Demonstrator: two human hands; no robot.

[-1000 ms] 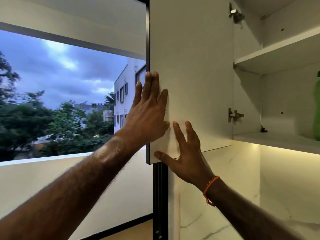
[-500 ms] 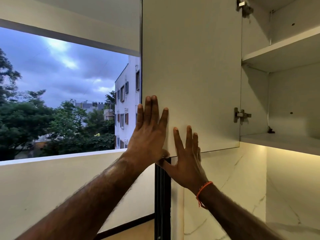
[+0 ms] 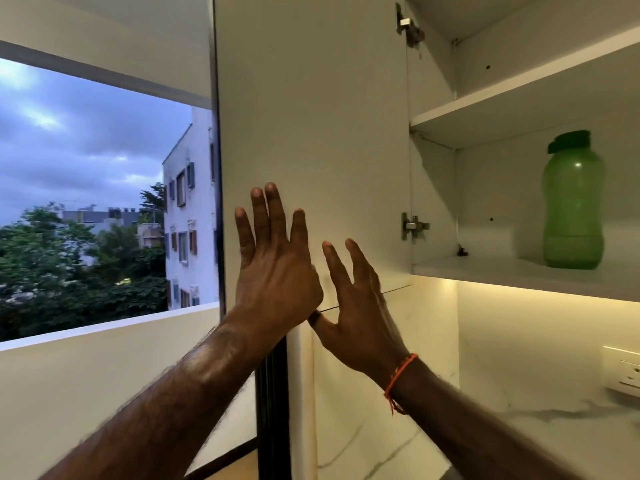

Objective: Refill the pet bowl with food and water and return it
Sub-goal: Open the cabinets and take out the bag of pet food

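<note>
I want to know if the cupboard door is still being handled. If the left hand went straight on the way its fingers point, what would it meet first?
Probably the open cupboard door: the left hand points up along its panel, fingers spread. Contact unclear.

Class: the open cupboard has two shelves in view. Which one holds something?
The lower shelf: a green bottle stands upright on it. The upper shelf shows nothing.

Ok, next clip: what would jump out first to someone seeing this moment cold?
Two raised hands in the middle: the left hand and right hand, fingers straight and spread, against the swung-open white cabinet door. To the right, a green bottle stands upright on the cabinet's lower shelf, lit from beneath. On the left, a big window shows cloudy dusk sky, trees and a white building.
</note>
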